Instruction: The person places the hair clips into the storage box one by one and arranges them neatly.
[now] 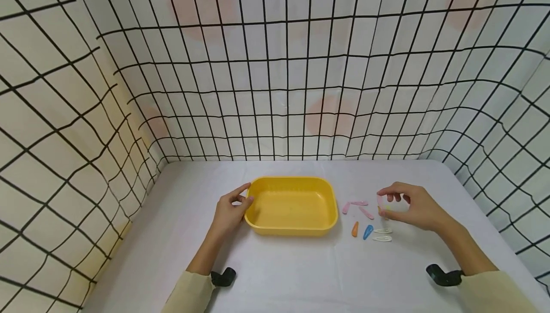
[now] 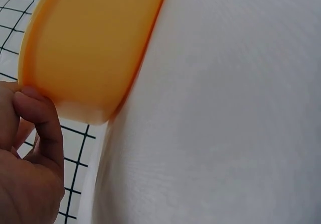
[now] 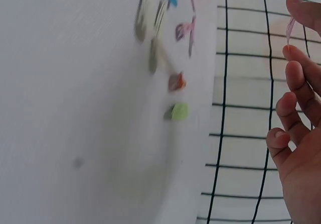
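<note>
My left hand (image 1: 229, 212) grips the left end of a yellow plastic basin (image 1: 292, 231), its thumb and fingers at the rim. To the basin's right, my right hand (image 1: 414, 205) pinches a pink hair clip (image 3: 290, 30) by its ends between thumb and forefinger, above the table. Below and left of that hand lie several snap hair clips: pink ones (image 1: 366, 213), an orange one (image 1: 354, 229), a blue one (image 1: 368, 232) and two whitish ones (image 1: 382, 239). In the right wrist view a light green piece (image 3: 179, 111) and an orange-red piece (image 3: 177, 82) also rest on the cloth.
A white cloth covers the table (image 1: 292, 275). Black wire grid panels (image 1: 275, 74) with pale sheeting behind them stand at the back and both sides. A black band or mount (image 1: 223, 277) sits at each wrist by the cuff.
</note>
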Action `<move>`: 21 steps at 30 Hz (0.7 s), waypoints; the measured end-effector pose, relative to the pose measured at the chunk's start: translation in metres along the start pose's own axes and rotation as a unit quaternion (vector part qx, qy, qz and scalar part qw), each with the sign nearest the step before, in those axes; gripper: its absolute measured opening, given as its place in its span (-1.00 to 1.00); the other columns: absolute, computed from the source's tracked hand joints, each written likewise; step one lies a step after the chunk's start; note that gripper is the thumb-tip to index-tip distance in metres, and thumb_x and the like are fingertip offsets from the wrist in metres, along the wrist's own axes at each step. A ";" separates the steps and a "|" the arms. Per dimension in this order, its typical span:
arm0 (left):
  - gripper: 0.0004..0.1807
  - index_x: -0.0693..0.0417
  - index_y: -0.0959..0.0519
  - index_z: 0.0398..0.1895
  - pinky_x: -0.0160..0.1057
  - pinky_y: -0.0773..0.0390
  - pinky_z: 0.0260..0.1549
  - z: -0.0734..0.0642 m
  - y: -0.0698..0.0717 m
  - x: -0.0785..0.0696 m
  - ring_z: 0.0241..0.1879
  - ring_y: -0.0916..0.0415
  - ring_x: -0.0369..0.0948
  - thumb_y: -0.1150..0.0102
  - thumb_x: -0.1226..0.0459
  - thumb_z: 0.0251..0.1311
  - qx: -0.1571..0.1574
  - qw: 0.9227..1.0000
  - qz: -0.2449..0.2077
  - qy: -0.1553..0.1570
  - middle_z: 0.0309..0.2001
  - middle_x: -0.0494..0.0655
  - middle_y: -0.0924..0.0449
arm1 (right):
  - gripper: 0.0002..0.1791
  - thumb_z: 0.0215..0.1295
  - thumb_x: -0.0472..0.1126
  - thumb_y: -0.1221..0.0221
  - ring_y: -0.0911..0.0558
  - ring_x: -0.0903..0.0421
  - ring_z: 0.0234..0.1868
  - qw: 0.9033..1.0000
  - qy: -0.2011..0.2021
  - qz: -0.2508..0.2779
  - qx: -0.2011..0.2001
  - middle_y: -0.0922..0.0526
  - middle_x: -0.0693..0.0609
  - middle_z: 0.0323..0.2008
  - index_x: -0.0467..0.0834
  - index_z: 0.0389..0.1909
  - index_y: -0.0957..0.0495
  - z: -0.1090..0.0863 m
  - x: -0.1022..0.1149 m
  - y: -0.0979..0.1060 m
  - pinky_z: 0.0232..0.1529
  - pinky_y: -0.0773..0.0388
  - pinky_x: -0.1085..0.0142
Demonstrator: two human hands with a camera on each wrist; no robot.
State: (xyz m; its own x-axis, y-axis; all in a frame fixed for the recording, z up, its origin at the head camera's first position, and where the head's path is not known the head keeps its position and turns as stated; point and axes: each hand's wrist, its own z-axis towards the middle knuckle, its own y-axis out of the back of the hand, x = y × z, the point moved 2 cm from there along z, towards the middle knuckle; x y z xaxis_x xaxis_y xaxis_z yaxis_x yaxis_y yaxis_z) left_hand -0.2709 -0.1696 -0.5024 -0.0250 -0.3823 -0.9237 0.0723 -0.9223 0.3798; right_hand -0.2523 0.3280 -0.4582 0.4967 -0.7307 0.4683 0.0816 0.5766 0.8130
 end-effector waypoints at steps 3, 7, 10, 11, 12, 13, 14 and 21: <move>-0.51 -0.27 -0.60 0.32 -0.40 -0.49 -0.68 0.000 0.000 0.001 -0.66 -0.44 -0.23 -0.33 0.13 0.31 0.002 1.000 -0.012 0.003 -0.27 0.01 -0.58 | -0.54 0.06 0.02 -0.54 -0.42 0.25 -0.24 1.000 -0.008 0.004 0.005 -0.52 0.17 -0.31 0.10 0.01 -0.69 0.012 0.011 -0.006 -0.32 -0.38 0.32; -0.50 -0.25 -0.58 0.35 -0.39 -0.48 -0.70 0.000 0.000 0.000 -0.69 -0.41 -0.24 -0.29 0.15 0.34 0.008 1.000 -0.011 0.005 -0.24 0.02 -0.56 | -0.54 0.07 0.04 -0.53 -0.43 0.21 -0.23 1.000 -0.013 0.021 0.012 -0.52 0.18 -0.31 0.08 0.02 -0.70 0.027 0.025 -0.015 -0.30 -0.37 0.36; -0.50 -0.26 -0.57 0.36 -0.39 -0.48 -0.70 0.000 0.000 -0.001 -0.70 -0.40 -0.23 -0.27 0.15 0.36 0.013 1.000 -0.006 0.007 -0.22 0.03 -0.56 | -0.53 0.08 0.06 -0.52 -0.42 0.20 -0.22 0.999 -0.012 0.035 0.017 -0.52 0.19 -0.31 0.06 0.03 -0.71 0.039 0.036 -0.022 -0.29 -0.36 0.37; -0.50 -0.26 -0.57 0.37 -0.39 -0.48 -0.69 0.000 0.000 -0.001 -0.70 -0.40 -0.22 -0.26 0.15 0.36 0.014 1.000 -0.005 0.008 -0.21 0.03 -0.56 | -0.53 0.09 0.07 -0.52 -0.42 0.20 -0.22 0.999 -0.013 0.037 0.018 -0.51 0.20 -0.31 0.06 0.03 -0.71 0.043 0.040 -0.025 -0.28 -0.35 0.37; -0.51 -0.28 -0.57 0.36 -0.39 -0.48 -0.69 0.000 0.000 -0.002 -0.69 -0.40 -0.21 -0.26 0.14 0.36 0.014 1.000 -0.004 0.011 -0.21 0.03 -0.55 | -0.52 0.09 0.09 -0.51 -0.42 0.20 -0.22 0.999 -0.015 0.040 0.019 -0.51 0.20 -0.31 0.06 0.03 -0.71 0.047 0.044 -0.028 -0.26 -0.36 0.37; -0.51 -0.29 -0.57 0.36 -0.39 -0.49 -0.68 0.000 0.001 -0.002 -0.68 -0.41 -0.21 -0.26 0.14 0.37 0.014 1.000 -0.002 0.013 -0.20 0.03 -0.55 | -0.52 0.09 0.10 -0.51 -0.42 0.20 -0.21 0.999 -0.018 0.044 0.022 -0.52 0.20 -0.30 0.07 0.03 -0.71 0.051 0.048 -0.031 -0.24 -0.37 0.36; -0.51 -0.29 -0.56 0.37 -0.39 -0.49 -0.67 0.000 0.001 -0.002 -0.68 -0.41 -0.20 -0.26 0.14 0.37 0.015 1.000 -0.001 0.013 -0.20 0.04 -0.55 | -0.50 0.08 0.11 -0.51 -0.43 0.18 -0.20 0.998 -0.020 0.048 0.024 -0.52 0.19 -0.29 0.05 0.04 -0.71 0.055 0.053 -0.034 -0.22 -0.38 0.35; -0.51 -0.21 -0.56 0.38 -0.41 -0.50 -0.65 -0.001 -0.001 -0.002 -0.67 -0.40 -0.22 -0.24 0.18 0.38 0.010 1.000 0.000 0.005 -0.21 0.04 -0.54 | -0.50 0.03 0.06 -0.55 -0.43 0.07 -0.19 0.994 -0.014 0.104 0.036 -0.56 0.05 -0.28 0.06 0.01 -0.71 0.082 0.087 -0.059 -0.24 -0.38 0.31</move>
State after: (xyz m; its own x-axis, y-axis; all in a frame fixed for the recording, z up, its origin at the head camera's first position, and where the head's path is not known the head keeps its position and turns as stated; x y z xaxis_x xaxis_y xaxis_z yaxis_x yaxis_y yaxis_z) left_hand -0.2704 -0.1678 -0.5008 -0.0146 -0.3818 -0.9241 0.0532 -0.9232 0.3806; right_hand -0.2848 0.2005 -0.4368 0.4723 -0.6083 0.6378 -0.0832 0.6897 0.7193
